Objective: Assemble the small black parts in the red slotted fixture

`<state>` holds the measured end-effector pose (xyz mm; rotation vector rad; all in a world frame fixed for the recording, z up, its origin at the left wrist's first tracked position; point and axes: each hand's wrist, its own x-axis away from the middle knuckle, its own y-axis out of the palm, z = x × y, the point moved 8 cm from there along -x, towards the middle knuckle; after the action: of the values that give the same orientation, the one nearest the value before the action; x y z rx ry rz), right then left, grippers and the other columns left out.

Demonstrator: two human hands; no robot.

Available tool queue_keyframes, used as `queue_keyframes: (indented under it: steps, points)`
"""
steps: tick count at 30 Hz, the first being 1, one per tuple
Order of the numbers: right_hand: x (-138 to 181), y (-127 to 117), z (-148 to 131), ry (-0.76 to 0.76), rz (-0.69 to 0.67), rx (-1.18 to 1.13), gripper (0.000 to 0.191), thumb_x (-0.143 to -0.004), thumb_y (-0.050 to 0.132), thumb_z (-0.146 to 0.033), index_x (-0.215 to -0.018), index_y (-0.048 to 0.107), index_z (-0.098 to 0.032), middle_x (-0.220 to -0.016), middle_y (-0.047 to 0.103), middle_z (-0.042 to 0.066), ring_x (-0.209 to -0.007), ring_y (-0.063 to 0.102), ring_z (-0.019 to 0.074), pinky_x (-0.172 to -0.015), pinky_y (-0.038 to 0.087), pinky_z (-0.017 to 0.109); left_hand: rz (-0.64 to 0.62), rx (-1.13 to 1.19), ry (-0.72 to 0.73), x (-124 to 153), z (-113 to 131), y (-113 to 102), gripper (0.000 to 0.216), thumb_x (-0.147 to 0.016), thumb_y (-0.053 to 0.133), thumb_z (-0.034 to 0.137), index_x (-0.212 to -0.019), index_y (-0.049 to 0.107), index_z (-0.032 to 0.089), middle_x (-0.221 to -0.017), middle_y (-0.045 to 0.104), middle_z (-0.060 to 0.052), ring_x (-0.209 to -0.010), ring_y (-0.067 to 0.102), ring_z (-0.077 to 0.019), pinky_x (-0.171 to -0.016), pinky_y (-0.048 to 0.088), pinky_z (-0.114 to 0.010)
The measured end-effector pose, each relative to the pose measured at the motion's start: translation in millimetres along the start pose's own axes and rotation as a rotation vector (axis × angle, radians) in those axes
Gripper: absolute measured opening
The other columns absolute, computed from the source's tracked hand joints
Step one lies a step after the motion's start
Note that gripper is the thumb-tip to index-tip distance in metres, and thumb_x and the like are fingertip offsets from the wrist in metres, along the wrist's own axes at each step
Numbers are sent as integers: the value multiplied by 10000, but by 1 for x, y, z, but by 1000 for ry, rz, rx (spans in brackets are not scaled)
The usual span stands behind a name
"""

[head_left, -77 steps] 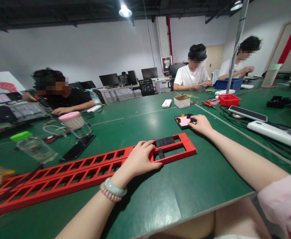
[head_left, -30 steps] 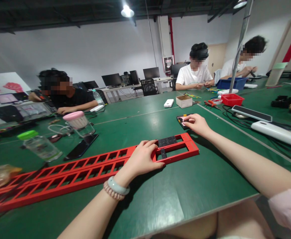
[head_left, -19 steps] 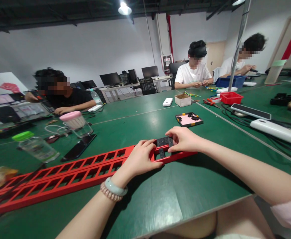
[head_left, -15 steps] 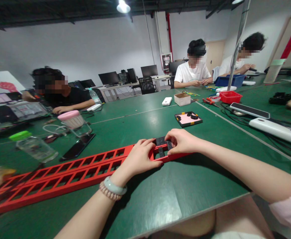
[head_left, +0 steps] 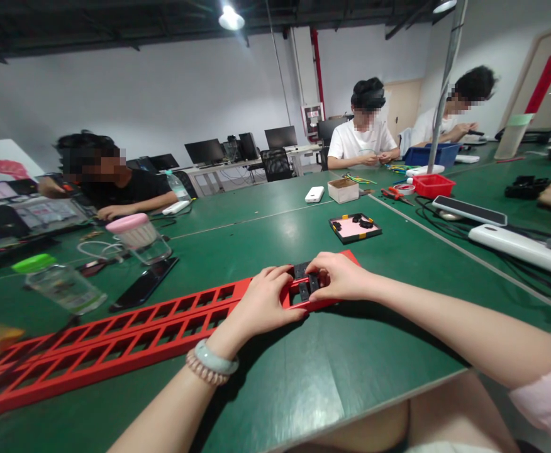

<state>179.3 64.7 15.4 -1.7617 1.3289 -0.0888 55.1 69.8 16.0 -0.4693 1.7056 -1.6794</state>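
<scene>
A long red slotted frame (head_left: 243, 290) lies across the table, with two rows of openings. My left hand (head_left: 262, 301) is closed around its right part, thumb along the near edge and fingers over the far side. My right hand (head_left: 344, 277) pinches a small black block (head_left: 314, 283) between thumb and fingers, at the frame's right end. Just left of it, a second black block (head_left: 304, 292) sits in the near-row opening. More black pieces (head_left: 300, 270) sit in the far row, partly hidden by my fingers.
Beyond my hands lies a shallow tray (head_left: 356, 236) with small black parts. A phone (head_left: 146, 284), a green-lidded jar (head_left: 63, 289) and a pink-lidded jar (head_left: 146, 239) stand left. Right are a red bin (head_left: 433, 185) and a white power strip (head_left: 516, 251). Several co-workers sit around the table.
My right hand has shifted left and slightly towards me with the black block, which is now close beside the block in the near row. My left hand keeps its grip on the frame.
</scene>
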Motion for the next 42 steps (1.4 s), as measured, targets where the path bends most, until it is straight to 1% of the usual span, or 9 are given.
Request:
queue_keyframes:
  steps: [6,10,12,15,18,25,30,37,42]
  points:
    - [2,1,-10,-118,-57,37,424,-684,716,-371,-1016,622,-126,-897,532,50,-691,515,115,-628,441,249,-41,27,-19,0,-1,-1,502,-728,572,594,-1017,601,184,-1346,467,-122,-1237,402,-317,-1019,328,-466]
    - [2,2,-11,-129,-52,45,418,-689,711,-394,-992,626,-119,-874,539,51,-680,515,118,-624,443,251,-84,47,-47,-1,-1,-1,307,-871,420,397,-1024,605,205,-1359,466,-86,-1260,391,-269,-1043,292,-475]
    - [2,2,-11,-128,-49,52,401,-690,711,-384,-979,629,-118,-865,543,50,-675,516,118,-621,442,250,-85,44,-64,-2,-1,-1,289,-889,356,301,-995,612,218,-1347,484,-65,-1254,405,-243,-1045,285,-480]
    - [3,2,-12,-132,-52,57,372,-699,704,-359,-975,631,-122,-862,542,49,-670,517,116,-616,441,247,-56,32,-81,-3,-2,-1,256,-866,379,262,-927,623,217,-1313,520,-56,-1234,431,-231,-1035,306,-458]
    - [4,3,-12,-140,-57,51,370,-702,698,-364,-975,634,-122,-850,540,46,-666,518,117,-611,442,247,-34,45,-101,-4,-4,0,234,-853,412,277,-869,636,213,-1280,552,-56,-1212,460,-229,-1017,344,-414]
    - [6,4,-7,-90,-48,9,409,-679,715,-366,-1006,642,-131,-860,555,45,-653,531,112,-624,460,257,8,56,-108,-5,-7,1,241,-856,428,304,-866,652,215,-1210,606,-48,-1193,490,-219,-1009,371,-374]
    - [6,4,-7,-58,-66,-22,398,-678,716,-334,-1018,648,-139,-885,564,53,-676,546,118,-634,473,262,26,67,-95,-4,-5,1,252,-862,423,305,-864,656,209,-1206,607,-53,-1196,486,-222,-1006,374,-375]
    - [6,6,-7,-51,-75,-49,418,-670,725,-336,-1037,651,-150,-894,577,60,-706,565,136,-654,484,280,31,71,-108,-2,-1,-4,263,-843,466,390,-840,646,198,-1232,588,-73,-1172,500,-250,-987,385,-404]
    - [5,7,-3,-32,-61,-40,461,-644,741,-338,-1044,630,-138,-885,595,59,-693,569,135,-648,478,279,45,75,-127,-2,-1,-4,270,-816,501,424,-812,643,194,-1219,594,-80,-1151,516,-262,-971,399,-392]
